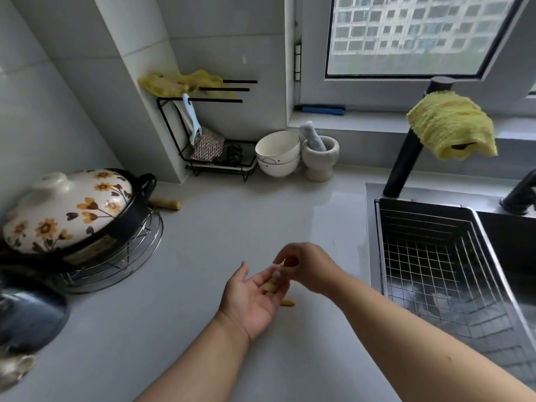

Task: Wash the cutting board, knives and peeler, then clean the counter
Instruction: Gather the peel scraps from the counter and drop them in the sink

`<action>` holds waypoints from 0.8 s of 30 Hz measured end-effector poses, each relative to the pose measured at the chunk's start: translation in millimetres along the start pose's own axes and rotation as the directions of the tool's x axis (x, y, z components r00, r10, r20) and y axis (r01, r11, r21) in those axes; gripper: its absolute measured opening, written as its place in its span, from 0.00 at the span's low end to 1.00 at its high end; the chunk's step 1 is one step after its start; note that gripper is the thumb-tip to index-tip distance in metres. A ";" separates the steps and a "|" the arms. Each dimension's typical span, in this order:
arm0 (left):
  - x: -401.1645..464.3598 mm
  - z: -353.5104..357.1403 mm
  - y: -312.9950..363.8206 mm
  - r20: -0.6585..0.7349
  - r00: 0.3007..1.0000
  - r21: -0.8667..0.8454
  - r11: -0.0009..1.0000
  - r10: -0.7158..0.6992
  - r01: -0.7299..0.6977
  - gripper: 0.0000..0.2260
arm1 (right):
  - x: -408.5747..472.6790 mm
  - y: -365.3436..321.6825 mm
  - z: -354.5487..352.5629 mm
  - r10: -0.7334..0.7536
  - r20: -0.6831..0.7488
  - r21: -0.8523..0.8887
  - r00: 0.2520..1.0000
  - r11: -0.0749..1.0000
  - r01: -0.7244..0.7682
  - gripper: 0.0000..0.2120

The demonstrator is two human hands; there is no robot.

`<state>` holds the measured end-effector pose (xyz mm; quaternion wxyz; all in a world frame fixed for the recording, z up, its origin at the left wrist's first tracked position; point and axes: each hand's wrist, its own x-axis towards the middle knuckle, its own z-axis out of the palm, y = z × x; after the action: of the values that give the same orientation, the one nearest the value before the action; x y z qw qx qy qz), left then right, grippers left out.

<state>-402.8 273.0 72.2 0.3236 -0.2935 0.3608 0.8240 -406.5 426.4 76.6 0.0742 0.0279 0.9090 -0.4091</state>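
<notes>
Pale worktop [203,242], tiled wall behind, window at back right. Floral casserole pot [69,210] on wire trivet [136,250] at left edge. Black rack [214,140] at back w/ pale-blue peeler [193,123] hanging on it; stacked bowls [278,153] and mortar w/ pestle [319,155] just beside. Sink [452,256] at right edge w/ wire basket inside; yellow cloth [452,123] draped over black tap. My left hand [252,297] is palm-up, fingers relaxed, small yellowish scraps [271,285] resting on fingers. My right hand [304,265] pinches one scrap above them. Another scrap [287,303] lies on worktop near front edge, by left hand.
</notes>
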 end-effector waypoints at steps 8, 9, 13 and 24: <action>-4.8 -9.1 9.5 -0.049 0.998 -0.040 0.999 0.028 -0.030 0.28 | 33.3 42.3 0.6 0.200 -0.082 -0.220 0.976 0.952 -0.213 0.11; -4.4 -10.4 10.1 -0.048 0.998 -0.046 0.998 0.028 -0.030 0.28 | 32.9 43.6 4.1 0.180 -0.075 -0.260 0.981 0.946 -0.194 0.11; -2.6 -15.3 11.1 -0.047 0.998 -0.066 0.997 0.034 -0.037 0.27 | 32.5 44.9 7.4 0.150 -0.098 -0.328 0.984 0.928 -0.174 0.06; -0.8 -4.8 9.9 -0.005 1.000 -0.074 0.997 0.018 -0.018 0.28 | 14.4 -9.1 -23.6 0.063 0.114 0.156 0.991 0.985 -0.080 0.05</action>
<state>-408.5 263.7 74.1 0.3044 -0.3037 0.3335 0.8390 -424.4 437.8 96.4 0.1358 0.0439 0.8663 -0.4787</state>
